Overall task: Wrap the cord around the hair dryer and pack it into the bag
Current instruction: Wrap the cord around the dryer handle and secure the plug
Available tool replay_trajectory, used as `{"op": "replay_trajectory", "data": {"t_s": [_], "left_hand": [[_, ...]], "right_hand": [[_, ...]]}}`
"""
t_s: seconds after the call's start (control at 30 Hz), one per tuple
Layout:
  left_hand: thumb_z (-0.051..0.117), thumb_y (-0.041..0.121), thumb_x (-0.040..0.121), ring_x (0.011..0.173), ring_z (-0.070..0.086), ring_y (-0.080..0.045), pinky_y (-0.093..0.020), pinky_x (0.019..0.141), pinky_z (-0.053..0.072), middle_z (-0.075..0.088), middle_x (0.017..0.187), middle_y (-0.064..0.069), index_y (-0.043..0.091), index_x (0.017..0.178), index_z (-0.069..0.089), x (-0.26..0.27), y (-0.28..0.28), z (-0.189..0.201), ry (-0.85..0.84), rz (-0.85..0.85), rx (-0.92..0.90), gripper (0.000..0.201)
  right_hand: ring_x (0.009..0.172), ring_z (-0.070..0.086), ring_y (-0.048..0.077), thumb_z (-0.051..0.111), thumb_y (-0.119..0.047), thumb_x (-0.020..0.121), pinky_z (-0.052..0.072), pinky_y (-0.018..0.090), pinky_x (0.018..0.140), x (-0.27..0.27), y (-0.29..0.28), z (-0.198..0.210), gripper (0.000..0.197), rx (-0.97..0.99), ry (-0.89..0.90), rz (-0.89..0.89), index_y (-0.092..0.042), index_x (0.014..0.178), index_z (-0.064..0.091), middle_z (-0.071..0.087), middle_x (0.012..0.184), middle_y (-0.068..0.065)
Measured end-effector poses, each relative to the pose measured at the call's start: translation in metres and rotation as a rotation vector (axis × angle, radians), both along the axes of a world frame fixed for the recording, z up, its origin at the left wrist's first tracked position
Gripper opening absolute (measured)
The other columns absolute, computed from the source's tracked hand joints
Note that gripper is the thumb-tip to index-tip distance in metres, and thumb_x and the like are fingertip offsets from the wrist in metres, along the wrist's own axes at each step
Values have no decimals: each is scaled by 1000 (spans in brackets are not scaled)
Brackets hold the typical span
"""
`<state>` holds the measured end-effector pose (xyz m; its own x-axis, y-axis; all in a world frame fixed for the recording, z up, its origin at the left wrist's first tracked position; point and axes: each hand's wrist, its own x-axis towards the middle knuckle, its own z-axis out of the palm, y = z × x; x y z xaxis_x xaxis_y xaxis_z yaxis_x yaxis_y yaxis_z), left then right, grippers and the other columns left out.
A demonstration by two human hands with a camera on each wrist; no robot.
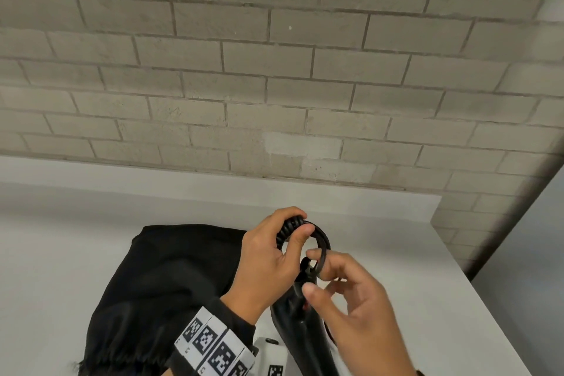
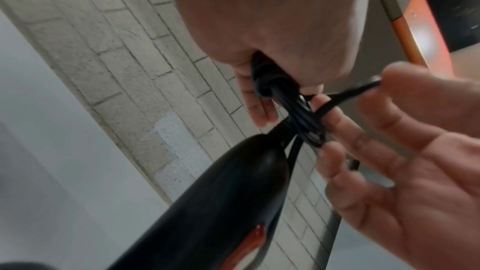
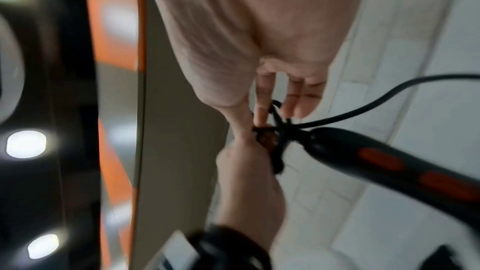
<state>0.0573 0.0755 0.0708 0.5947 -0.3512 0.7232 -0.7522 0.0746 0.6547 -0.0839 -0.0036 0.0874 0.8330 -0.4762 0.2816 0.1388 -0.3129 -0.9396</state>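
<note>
The left hand (image 1: pixel 268 256) grips the coiled cord (image 1: pixel 288 230) above the hair dryer (image 1: pixel 300 323). The right hand (image 1: pixel 357 308), half open, hooks one loop. The bag (image 1: pixel 171 278) lies beside the left wrist. Should that hooked finger slip, the coil would probably spring loose.

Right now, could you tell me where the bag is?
In the head view, the bag lies on the table, lower left, behind the left hand.

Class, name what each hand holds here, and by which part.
The left hand grips the coiled bundle of the cord. The right hand pinches a cord loop near the hair dryer handle's end.
</note>
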Motion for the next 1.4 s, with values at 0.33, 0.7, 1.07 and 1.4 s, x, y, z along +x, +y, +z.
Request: {"op": "replay_trajectory", "data": {"t_s": [0.33, 0.7, 1.07, 1.4], "left_hand": [[60, 36, 93, 72, 72, -4, -21, 67, 56, 70, 77, 9, 16, 103, 65, -8, -4, 1, 52, -44, -21, 23], [63, 38, 92, 64, 65, 0, -14, 62, 51, 69, 85, 12, 21, 106, 66, -8, -7, -2, 4, -13, -7, 22], [67, 32, 92, 60, 71, -8, -29, 64, 58, 71, 77, 6, 21, 102, 65, -4, -6, 1, 126, -48, -24, 15], [65, 32, 89, 58, 70, -13, -23, 59, 56, 69, 78, 8, 25, 98, 66, -5, -2, 1, 194, -78, -17, 12]], "right_hand": [[92, 65, 6, 74, -12, 80, 49, 15, 78, 14, 27, -43, 43, -118, -223, -331, -46, 91, 50, 70, 103, -25], [85, 63, 1, 69, -22, 87, 47, 9, 71, 5, 17, 0, 19, -25, -72, -409, -41, 88, 67, 70, 87, -21], [68, 69, 24, 95, -50, 41, 59, 33, 61, -24, -21, 26, 74, 580, -285, 174, -5, 96, 75, 67, 70, 11], [134, 45, 8, 79, -9, 80, 43, 14, 100, -6, -8, -53, 63, -543, -255, -51, -34, 133, 56, 43, 148, -14]]}}
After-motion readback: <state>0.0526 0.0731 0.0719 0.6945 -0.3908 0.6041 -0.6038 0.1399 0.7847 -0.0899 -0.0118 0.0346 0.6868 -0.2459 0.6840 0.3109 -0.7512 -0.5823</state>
